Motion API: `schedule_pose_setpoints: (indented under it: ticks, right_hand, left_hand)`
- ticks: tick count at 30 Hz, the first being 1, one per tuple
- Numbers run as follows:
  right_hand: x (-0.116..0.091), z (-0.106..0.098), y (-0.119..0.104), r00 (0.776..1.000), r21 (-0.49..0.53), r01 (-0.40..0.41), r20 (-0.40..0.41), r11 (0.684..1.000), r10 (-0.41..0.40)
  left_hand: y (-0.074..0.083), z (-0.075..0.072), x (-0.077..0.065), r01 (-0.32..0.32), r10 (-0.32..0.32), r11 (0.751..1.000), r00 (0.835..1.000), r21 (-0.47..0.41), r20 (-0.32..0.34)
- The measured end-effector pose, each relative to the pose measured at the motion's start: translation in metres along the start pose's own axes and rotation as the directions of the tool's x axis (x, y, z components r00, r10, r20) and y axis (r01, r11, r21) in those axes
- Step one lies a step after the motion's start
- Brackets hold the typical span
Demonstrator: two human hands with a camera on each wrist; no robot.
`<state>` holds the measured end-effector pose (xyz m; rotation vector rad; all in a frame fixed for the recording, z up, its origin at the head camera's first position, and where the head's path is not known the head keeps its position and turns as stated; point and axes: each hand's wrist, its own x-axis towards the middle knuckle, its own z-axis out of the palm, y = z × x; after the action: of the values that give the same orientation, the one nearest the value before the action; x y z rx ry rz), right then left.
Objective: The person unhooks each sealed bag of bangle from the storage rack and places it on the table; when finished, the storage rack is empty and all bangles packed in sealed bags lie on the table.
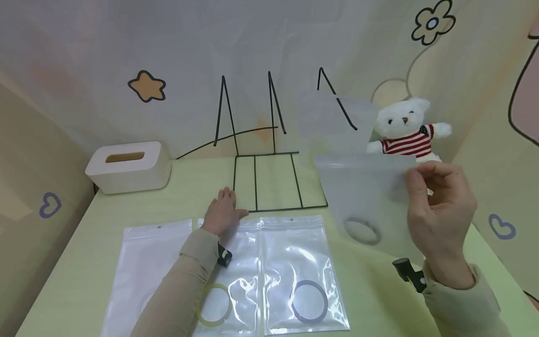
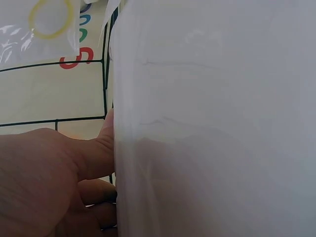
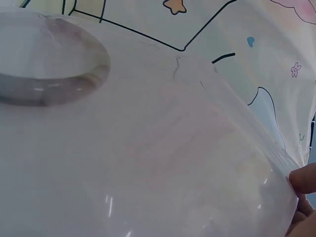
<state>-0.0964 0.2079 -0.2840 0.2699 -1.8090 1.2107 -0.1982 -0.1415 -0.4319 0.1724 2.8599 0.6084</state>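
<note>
In the head view my right hand pinches the upper right corner of a clear zip bag, thumb against fingers. A grey bangle lies inside the bag; the right wrist view shows the bangle closer. My left hand rests with extended fingers at the front left corner of a black wire rack, over the top of a flat bag. In the left wrist view milky plastic hides the fingertips. Another clear bag hangs on the rack's right hook, a yellow bangle inside.
Beside the flat bag lie a bag with a bluish-grey bangle and a whitish bag, partly under my left forearm. A yellow bangle shows in the middle bag. A tissue box and teddy bear stand behind.
</note>
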Motion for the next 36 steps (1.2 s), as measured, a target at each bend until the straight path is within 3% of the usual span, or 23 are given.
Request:
schedule_pose_setpoints:
  ticks: [9,19,28,36]
  right_hand:
    - [-0.017,-0.013,0.025,0.996,-0.035,-0.052,0.067,0.998,0.054]
    - [-0.011,-0.023,0.055,0.988,-0.13,-0.106,0.1,0.986,0.119]
    - [-0.018,-0.031,0.074,0.932,-0.305,-0.269,0.159,0.914,0.327]
    - [-0.028,-0.038,0.086,0.89,-0.37,-0.275,0.252,0.887,0.381]
  left_hand:
    - [0.0,0.001,0.002,0.005,-0.005,1.0,1.0,-0.012,0.004]
    - [0.0,0.0,0.002,0.007,-0.007,1.0,1.0,-0.015,0.002]
    - [0.0,0.001,0.001,0.0,0.0,1.0,1.0,-0.013,0.006]
    - [0.0,0.0,0.002,-0.008,0.008,1.0,1.0,0.005,0.0]
